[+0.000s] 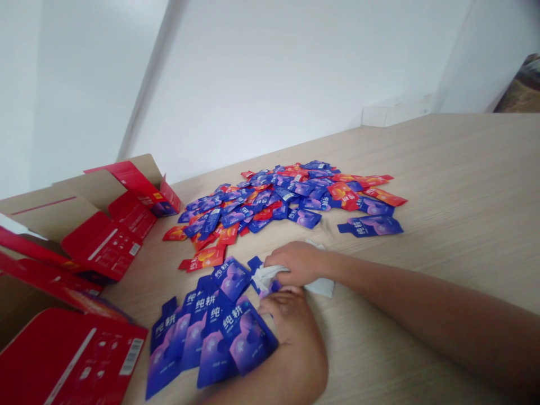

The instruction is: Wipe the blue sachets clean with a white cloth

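Observation:
My right hand (pixel 297 262) is closed on a crumpled white cloth (pixel 265 277), pressing it onto a blue pouch near the table's front. My left hand (pixel 287 323) lies just below it, fingers curled against the top of a fanned row of blue pouches (pixel 211 332) that it holds down. A large loose heap of blue and red pouches (pixel 278 199) lies farther back on the wooden table (pixel 442 185). A single blue pouch (pixel 371 226) sits apart at the heap's right.
Open red cardboard boxes (pixel 105 236) stand at the left, and another red box (pixel 63 360) at the bottom left corner. A white wall runs behind the table.

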